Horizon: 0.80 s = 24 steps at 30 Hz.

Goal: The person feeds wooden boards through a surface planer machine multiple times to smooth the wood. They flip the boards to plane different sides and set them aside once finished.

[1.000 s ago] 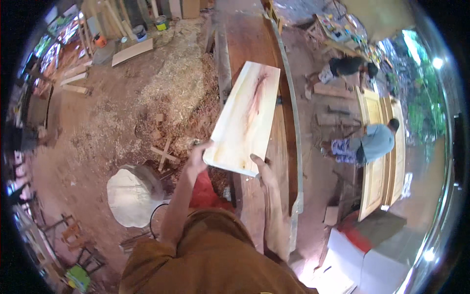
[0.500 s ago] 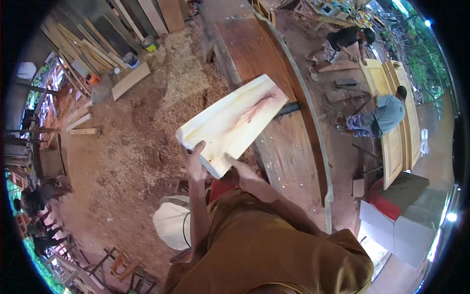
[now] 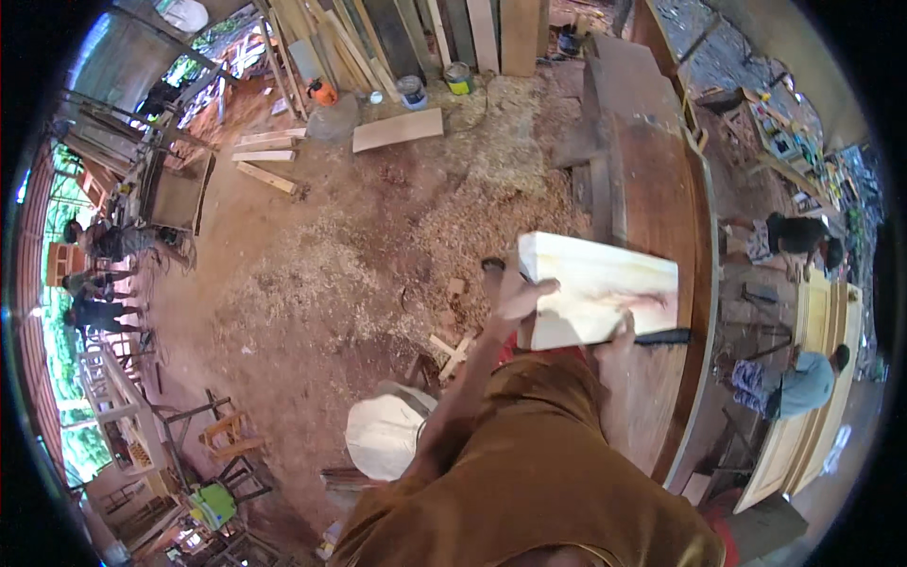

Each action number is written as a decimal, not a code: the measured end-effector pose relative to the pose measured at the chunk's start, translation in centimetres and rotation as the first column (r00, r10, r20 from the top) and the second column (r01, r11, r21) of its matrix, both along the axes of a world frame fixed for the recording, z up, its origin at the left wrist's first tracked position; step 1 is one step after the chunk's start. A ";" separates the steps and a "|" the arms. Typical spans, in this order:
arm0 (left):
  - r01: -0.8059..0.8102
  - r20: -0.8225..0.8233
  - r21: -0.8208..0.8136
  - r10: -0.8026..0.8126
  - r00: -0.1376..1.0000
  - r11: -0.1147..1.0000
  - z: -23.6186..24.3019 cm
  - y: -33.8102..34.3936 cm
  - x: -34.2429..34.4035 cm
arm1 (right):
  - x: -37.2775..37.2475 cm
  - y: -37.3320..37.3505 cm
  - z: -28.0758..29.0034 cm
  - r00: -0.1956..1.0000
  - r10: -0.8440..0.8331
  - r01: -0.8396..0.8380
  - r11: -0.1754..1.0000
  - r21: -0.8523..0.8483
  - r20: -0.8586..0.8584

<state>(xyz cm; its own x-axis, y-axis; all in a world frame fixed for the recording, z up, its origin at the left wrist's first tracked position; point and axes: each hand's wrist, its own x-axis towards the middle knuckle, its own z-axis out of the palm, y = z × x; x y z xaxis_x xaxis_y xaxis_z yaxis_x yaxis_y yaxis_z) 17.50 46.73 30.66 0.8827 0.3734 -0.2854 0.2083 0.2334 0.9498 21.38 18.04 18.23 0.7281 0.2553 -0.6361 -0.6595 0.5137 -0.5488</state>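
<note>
Pale board [image 3: 597, 288] in both hands, sawdust floor [image 3: 378, 255]

You're in an open-air woodworking shop. Evidence: bare dirt floor [image 3: 312, 283] covered in sawdust and shavings [image 3: 472, 217] mid-frame; planks [image 3: 472, 28] leaning upright along the top edge; cut boards [image 3: 397, 129] and offcuts [image 3: 269, 177] lying upper left; long wooden workbench [image 3: 652, 180] right of centre; pale unfinished door panels [image 3: 812, 397] at the right edge, two people working beside them; paint cans [image 3: 460, 77] at the top.

loose brown shirt, bare forearms below sleeves.
</note>
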 end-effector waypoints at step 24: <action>0.216 0.164 0.567 -0.366 0.916 0.795 14.4 40.1 7.4 | 19.4 54.5 3.4 0.960 0.059 0.080 0.879 0.471 -0.273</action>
